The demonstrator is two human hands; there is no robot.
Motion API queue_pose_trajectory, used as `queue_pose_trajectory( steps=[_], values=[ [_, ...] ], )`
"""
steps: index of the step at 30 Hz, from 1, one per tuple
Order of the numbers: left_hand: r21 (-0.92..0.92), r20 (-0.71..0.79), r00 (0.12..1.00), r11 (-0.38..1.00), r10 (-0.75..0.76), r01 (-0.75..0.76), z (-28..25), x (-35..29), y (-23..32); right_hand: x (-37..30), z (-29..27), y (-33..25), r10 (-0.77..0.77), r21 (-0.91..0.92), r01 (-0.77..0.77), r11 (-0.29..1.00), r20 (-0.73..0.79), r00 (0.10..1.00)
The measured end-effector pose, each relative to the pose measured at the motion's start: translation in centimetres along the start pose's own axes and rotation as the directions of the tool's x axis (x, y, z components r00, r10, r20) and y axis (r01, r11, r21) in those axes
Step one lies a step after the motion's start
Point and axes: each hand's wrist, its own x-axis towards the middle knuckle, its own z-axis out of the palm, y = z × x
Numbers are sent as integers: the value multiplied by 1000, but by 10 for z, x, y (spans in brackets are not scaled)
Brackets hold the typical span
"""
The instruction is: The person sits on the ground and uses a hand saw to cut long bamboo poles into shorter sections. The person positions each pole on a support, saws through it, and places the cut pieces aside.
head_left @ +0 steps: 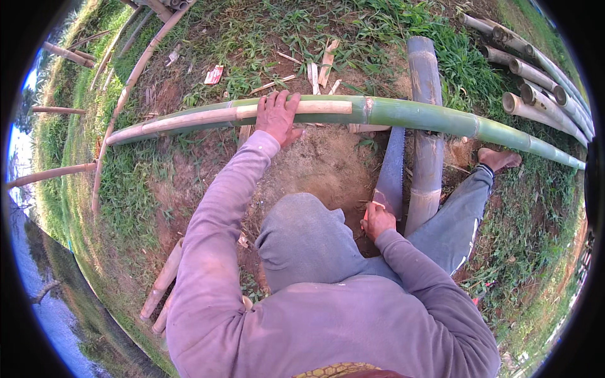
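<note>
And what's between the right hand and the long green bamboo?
The head view shows the saw's blade between the right hand and the green bamboo.

Outdoor worksite: grass (455,80), stacked poles (549,109)

The head view, from the left of two side-by-side fisheye cameras, looks steeply down from close above a faded mauve, long-sleeved cloth shirt (340,321), facing forward over brown, grass-patched earthen ground (309,164). A long, round green bamboo pole (428,116) spans it farther out, bowed by the lens; the ground's left edge curves up toward the rim.
</note>
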Motion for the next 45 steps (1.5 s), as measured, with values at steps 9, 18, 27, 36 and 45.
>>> queue_pose_trajectory(
  steps=[9, 18, 27, 36, 45],
  values=[
    [-232, -121, 990, 972, -72, 43, 4, 0, 0, -3, 13, -4, 425, 333, -464, 821, 187, 886],
    [-288, -93, 988, 953, -122, 91, 15, 0, 12, -5, 54, 41, 148, 458, -135, 879, 9, 989],
    [-299, 18, 996, 950, -84, 86, -8, 19, 27, -144, -67, 64, 92, 944, 141, 299, -175, 980],
    [-237, -9, 997, 968, -83, 78, -3, 13, 20, -191, -134, 102, -83, 452, 246, 857, -350, 933],
    [-217, -63, 997, 976, -49, 34, 6, 15, 19, -224, -106, 127, -240, 412, 448, 793, -465, 852]
  ],
)
